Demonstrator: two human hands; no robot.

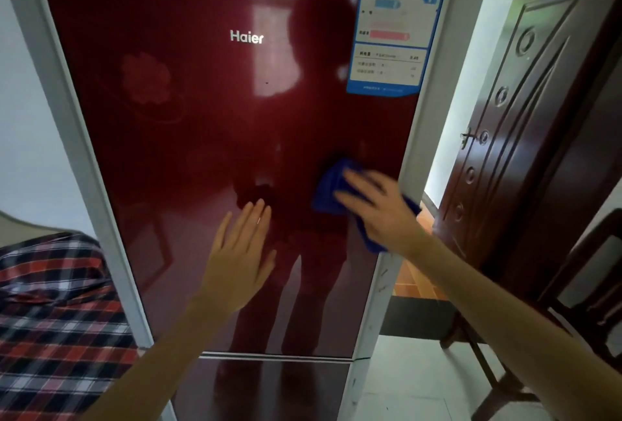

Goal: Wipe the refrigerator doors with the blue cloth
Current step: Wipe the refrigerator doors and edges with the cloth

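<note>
A tall refrigerator with a glossy dark red upper door (188, 124) fills the middle of the view; a lower door (269, 387) begins below a thin seam. My right hand (380, 212) presses a blue cloth (331, 188) flat against the upper door near its right edge, fingers straight over the cloth. My left hand (240, 252) lies flat on the door to the left of the cloth, fingers straight and together. The door mirrors a dark silhouette of a person.
A blue and white energy label (393, 26) is stuck at the door's upper right. A plaid cloth (57, 319) covers something at lower left. A dark brown wooden door (525, 137) stands open at right, with a dark chair (572, 313) beside it on tiled floor.
</note>
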